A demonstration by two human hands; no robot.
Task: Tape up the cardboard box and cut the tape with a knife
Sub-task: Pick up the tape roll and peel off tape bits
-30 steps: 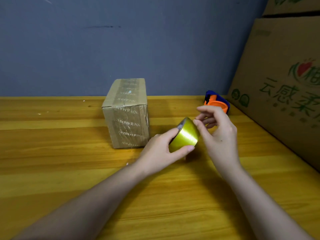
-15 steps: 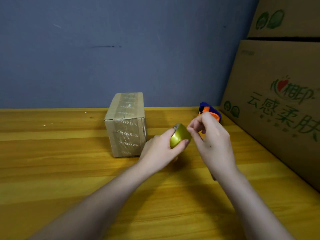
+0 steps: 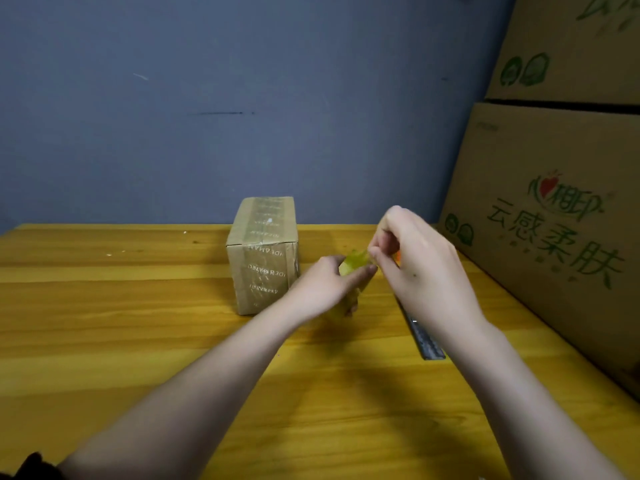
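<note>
Hands (image 3: 363,271) hide most of blurred tape roll (image 3: 356,263).

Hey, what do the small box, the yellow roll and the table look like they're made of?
Small box: brown cardboard, matte, with glossy printed tape bands over top and front. Yellow roll, held in the left hand: likely plastic tape, going by its translucent sheen, though it is blurred. Table: wood or wood-look laminate, visible grain and plank lines, light sheen.

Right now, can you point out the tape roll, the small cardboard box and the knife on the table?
tape roll (image 3: 354,263): head view, on the yellow outer face showing between the hands.
small cardboard box (image 3: 264,275): head view, on its taped front face.
knife (image 3: 425,340): head view, on the dark ridged handle.
</note>
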